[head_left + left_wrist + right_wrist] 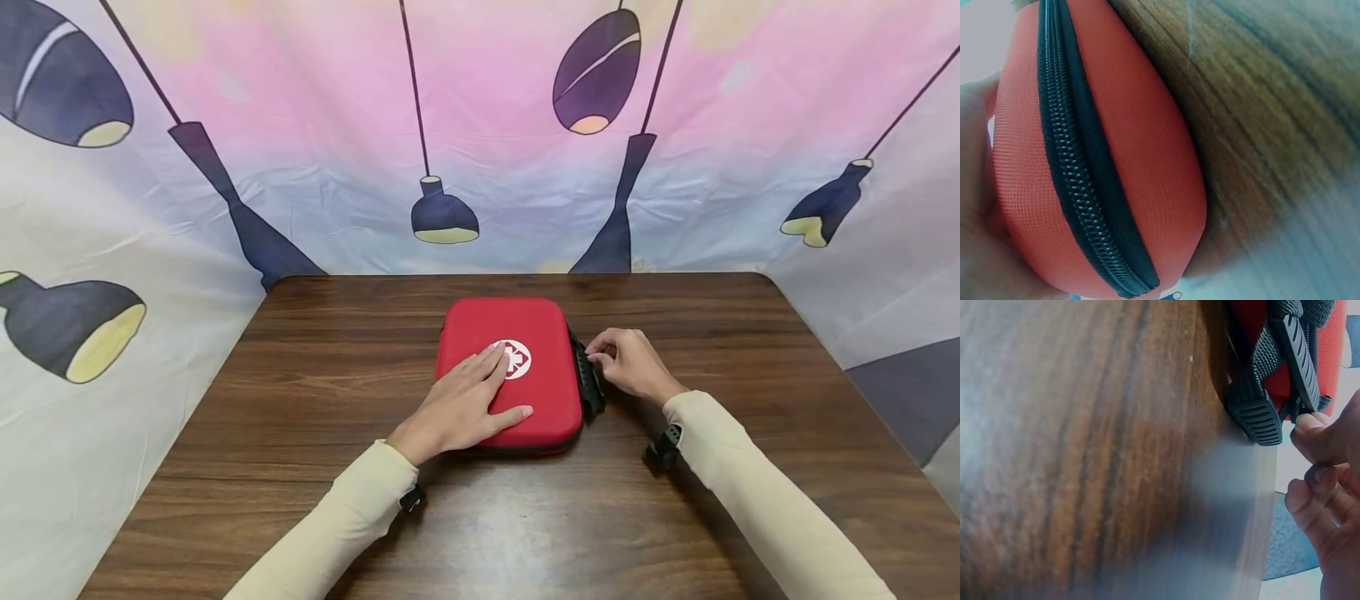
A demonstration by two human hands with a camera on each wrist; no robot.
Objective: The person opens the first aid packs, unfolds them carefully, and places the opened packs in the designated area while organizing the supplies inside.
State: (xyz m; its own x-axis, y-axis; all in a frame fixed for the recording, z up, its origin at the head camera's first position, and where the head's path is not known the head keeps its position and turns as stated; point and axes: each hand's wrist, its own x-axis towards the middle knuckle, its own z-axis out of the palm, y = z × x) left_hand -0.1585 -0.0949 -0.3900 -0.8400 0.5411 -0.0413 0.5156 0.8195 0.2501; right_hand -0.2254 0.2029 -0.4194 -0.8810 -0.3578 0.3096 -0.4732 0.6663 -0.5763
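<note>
A red hard-shell first-aid case (540, 400) with a white cross emblem (517, 360) lies flat on the table. My left hand (461, 404) rests on its lid, fingers straight and thumb spread. Along the case's near side, the left wrist view shows a black zipper (1075, 169) with its teeth meshed. At the right side is a black carry handle (1300, 359) with webbing and a plastic buckle end (1257, 419). Beside that handle, my right hand (633, 362) pinches a small dark zipper pull between thumb and forefinger, mostly covered by the fingertips; its other fingers curl loosely.
The brown wood-grain table (315, 375) extends around the case on every side. Behind it hangs a cloth backdrop (360, 150) printed with lamps. A black wrist camera (663, 450) sits below the right wrist, close to the tabletop.
</note>
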